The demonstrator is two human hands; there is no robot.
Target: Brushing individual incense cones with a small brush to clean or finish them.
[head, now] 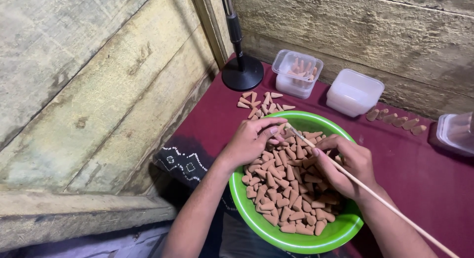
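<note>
Clay-coloured cone (pixel 281 127) sits pinched in left hand (pixel 249 142) fingertips, just above the far rim of the green bowl (pixel 296 238), w/ the tip of a thin wooden stick (pixel 340 164) meeting its base. Right hand (pixel 348 166) is closed around that stick, held pencil-style, over the bowl's right half; the long tail runs off toward the near-right corner. Bowl is heaped w/ more cones (pixel 286 189).

To do this well, my read: keep the cone steady btwn thumb and fingers, stick in line w/ cone axis, light pressure only, since these look brittle and a skewed push could chip the base.

Beyond the bowl's far rim, a loose cluster of cones (pixel 259 104) lies on the maroon cloth (pixel 419 164). Further back: clear tub w/ cones (pixel 297 73), white lidded tub (pixel 354 91), black stand base (pixel 242 73). Far-right of the bowl, a short row of cones (pixel 395 119).
</note>
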